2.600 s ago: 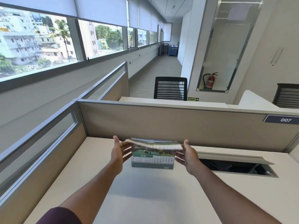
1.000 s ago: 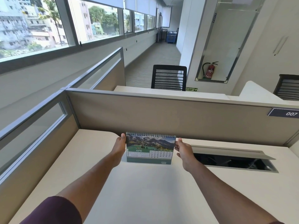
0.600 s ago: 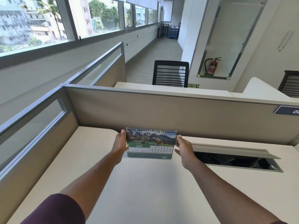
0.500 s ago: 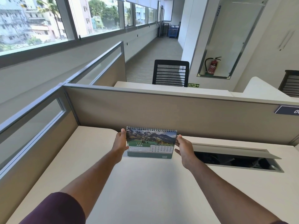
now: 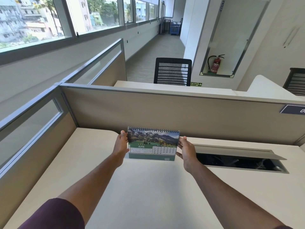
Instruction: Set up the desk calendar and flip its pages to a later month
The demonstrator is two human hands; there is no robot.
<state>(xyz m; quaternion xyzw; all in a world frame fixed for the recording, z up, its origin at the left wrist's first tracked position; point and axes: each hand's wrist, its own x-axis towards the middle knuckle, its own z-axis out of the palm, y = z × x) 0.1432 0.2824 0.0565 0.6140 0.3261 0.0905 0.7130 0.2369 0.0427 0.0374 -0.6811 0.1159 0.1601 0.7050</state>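
A spiral-bound desk calendar (image 5: 152,144) stands upright on the cream desk (image 5: 148,192), near the back partition. Its front page shows a mountain photo above a green band reading JUNE with a date grid. My left hand (image 5: 121,145) grips its left edge, thumb at the upper corner. My right hand (image 5: 185,149) holds the right edge, fingers against the side. The calendar's back and its stand are hidden from me.
A beige partition (image 5: 165,113) walls the desk's back and left side. An open cable tray with a raised grey flap (image 5: 237,158) lies to the right of the calendar. Beyond the partition stand a black mesh chair (image 5: 172,71) and a fire extinguisher (image 5: 215,64).
Earlier a page lay lifted flat over the top of the calendar; it is now down and the calendar stands upright showing June. In the last second both hands stay on its sides.
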